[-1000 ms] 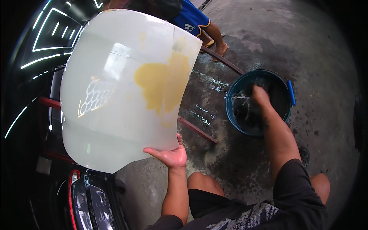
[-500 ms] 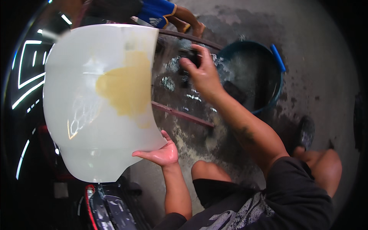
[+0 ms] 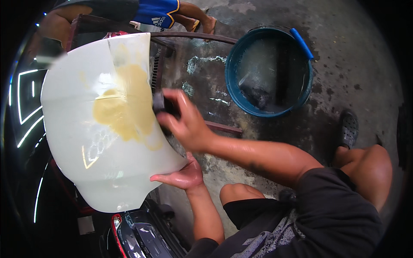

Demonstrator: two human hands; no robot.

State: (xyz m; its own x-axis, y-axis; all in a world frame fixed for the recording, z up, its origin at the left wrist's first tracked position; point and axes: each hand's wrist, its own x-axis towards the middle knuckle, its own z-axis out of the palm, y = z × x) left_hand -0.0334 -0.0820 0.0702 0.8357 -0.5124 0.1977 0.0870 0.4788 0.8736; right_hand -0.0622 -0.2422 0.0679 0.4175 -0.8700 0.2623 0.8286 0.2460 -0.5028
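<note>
A large white car body panel (image 3: pixel 69 112) fills the left of the view, with a yellowish filler patch (image 3: pixel 137 103) toward its right edge. At the panel's lower right corner, my left hand (image 3: pixel 189 174) holds the edge, thumb along the upper face; some fingers are partly hidden. My right hand (image 3: pixel 187 124), blurred by motion, is closed around a dark block (image 3: pixel 160 103) right at the panel's right edge, beside the yellow patch. Whether the block touches the surface I cannot tell.
A teal bucket (image 3: pixel 229 79) of cloudy water, with a dark item inside and a blue handle grip, stands at upper right on wet concrete. Reddish-brown bars (image 3: pixel 223 127) extend beside the panel. Another person in blue shorts (image 3: pixel 155 13) is at the top. A dark car part (image 3: pixel 144 236) lies below.
My right hand has come left with the dark block, from beside the bucket to the panel's right edge. My left hand keeps its hold. The whole view has shifted somewhat.
</note>
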